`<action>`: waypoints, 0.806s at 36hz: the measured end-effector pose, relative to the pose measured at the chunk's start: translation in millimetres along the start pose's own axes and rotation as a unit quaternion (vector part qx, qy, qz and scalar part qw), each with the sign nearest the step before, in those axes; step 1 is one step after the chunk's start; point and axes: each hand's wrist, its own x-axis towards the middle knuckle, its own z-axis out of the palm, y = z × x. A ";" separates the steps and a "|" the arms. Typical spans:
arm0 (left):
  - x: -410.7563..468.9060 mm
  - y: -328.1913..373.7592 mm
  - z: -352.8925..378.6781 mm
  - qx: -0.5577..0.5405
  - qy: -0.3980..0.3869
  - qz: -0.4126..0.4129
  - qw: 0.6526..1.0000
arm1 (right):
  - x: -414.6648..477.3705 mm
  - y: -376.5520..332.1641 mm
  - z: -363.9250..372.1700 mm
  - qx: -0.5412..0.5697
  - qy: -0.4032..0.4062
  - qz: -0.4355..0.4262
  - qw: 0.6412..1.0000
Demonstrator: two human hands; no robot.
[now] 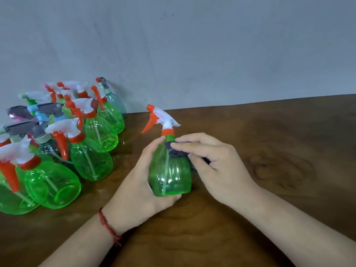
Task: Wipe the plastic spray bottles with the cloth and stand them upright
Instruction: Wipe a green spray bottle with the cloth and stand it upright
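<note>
The green translucent plastic spray bottle (169, 176) was tilted over the brown wooden table (269, 132). Its long axis ran from the base nearest the person up and away to the white-and-orange trigger head, with the nozzle pointing left. Whether the base touched the wood was unclear. The left hand (134, 189) wrapped the body from the left and below. The right hand (215, 162) pinched a small dark cloth (176, 152) against the shoulder, just right of the neck. Wiping would likely run down that axis. A cluster of similar spray bottles (92, 143) crowded the left, well apart and out of the way.
</note>
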 end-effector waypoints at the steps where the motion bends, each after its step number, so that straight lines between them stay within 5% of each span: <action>1: 0.2 -1.8 -1.8 -0.008 0.007 -0.004 1.000 | -2.3 -2.2 2.3 -0.030 -0.004 -0.019 0.999; 7: -1.2 -7.7 -17.7 -0.022 0.074 -0.027 0.997 | -20.9 -13.2 9.1 -0.125 -0.057 -0.124 0.983; 19: -0.6 -4.0 -9.9 -0.072 0.108 -0.048 0.990 | -21.7 -9.2 2.5 -0.149 -0.054 -0.156 0.975; 29: -7.9 2.6 0.1 -0.041 -0.028 0.018 0.999 | -12.7 -1.5 2.3 -0.057 0.038 -0.037 0.997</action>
